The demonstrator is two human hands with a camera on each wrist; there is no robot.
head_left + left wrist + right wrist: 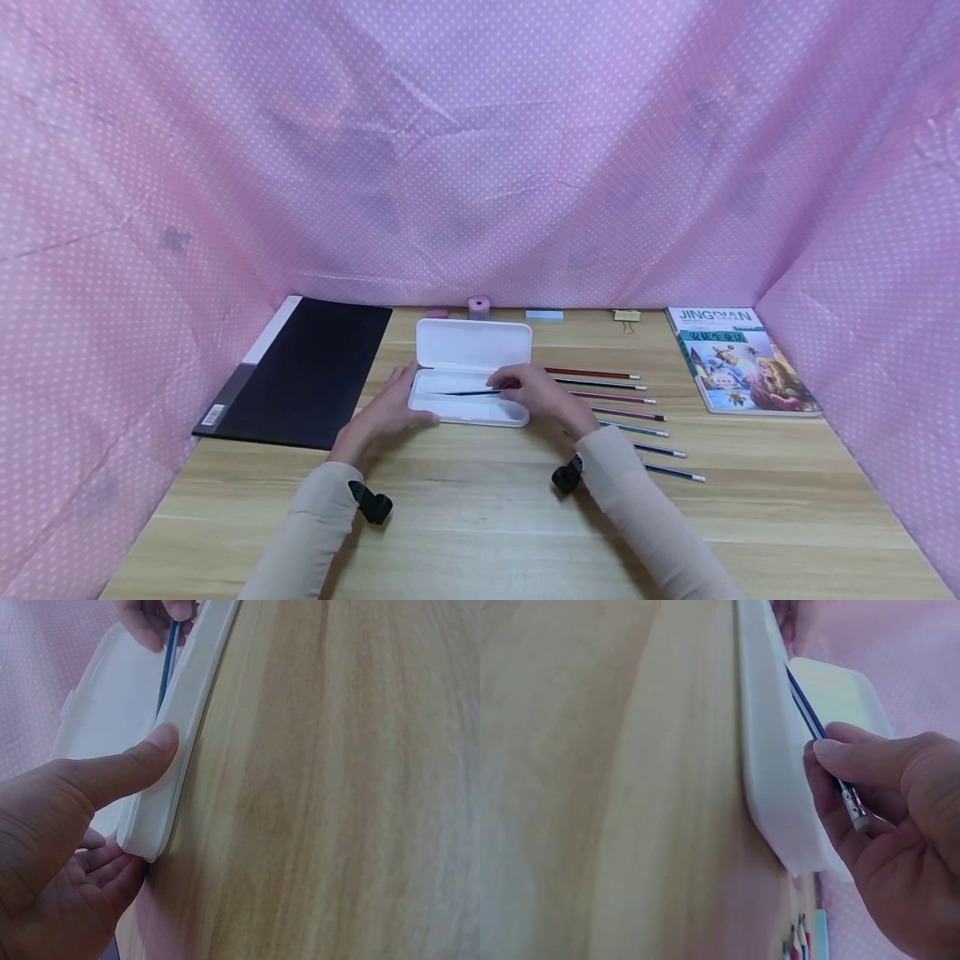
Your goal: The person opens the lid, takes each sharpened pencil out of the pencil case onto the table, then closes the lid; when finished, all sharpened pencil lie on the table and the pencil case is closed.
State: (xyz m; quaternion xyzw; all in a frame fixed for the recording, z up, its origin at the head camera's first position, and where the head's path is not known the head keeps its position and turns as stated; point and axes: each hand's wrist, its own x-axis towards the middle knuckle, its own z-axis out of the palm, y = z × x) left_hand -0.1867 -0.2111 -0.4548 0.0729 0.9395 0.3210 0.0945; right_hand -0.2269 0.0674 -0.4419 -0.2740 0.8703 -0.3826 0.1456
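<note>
An open white pencil case lies on the table with its lid tipped back. My left hand holds the case's left end. In the left wrist view its thumb lies over the front rim and its fingers sit at the end corner. My right hand pinches a dark blue pencil between thumb and fingers, close to its white eraser end. The pencil points left, over the tray of the case; whether it touches the bottom I cannot tell.
Several pencils lie in a spread row right of the case, partly behind the right arm. A black folder lies at left, a magazine at right. A pink roll, a blue strip and a binder clip line the back.
</note>
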